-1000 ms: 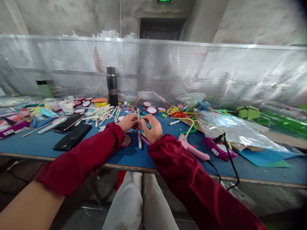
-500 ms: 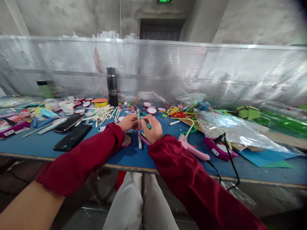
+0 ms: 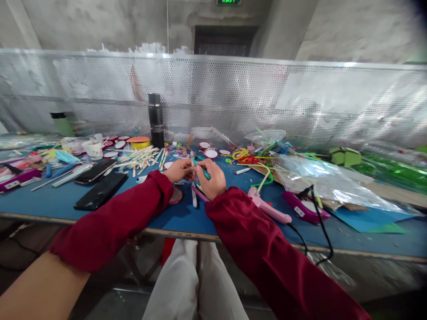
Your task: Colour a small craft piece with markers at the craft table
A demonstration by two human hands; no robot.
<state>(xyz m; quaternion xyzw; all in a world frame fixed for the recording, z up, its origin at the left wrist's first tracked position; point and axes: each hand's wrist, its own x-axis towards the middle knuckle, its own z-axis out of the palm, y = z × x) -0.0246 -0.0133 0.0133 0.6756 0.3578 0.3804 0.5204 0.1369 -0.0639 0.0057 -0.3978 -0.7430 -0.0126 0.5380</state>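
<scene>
Both hands meet over the middle of the desk (image 3: 160, 220), nearer its front edge than the back. The left hand (image 3: 179, 170) and right hand (image 3: 211, 178) are together, each pinching one teal stick (image 3: 203, 170) between them. Its long axis slants from the left fingers down toward the right palm, equally near both. Two phones (image 3: 100, 182) lie left; one pink glue gun (image 3: 267, 206) lies right.

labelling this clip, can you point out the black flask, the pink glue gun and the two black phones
black flask (image 3: 156, 119), head view, middle of its upright body
pink glue gun (image 3: 268, 210), head view, middle of its barrel
two black phones (image 3: 101, 190), head view, screen of the nearer one
</scene>
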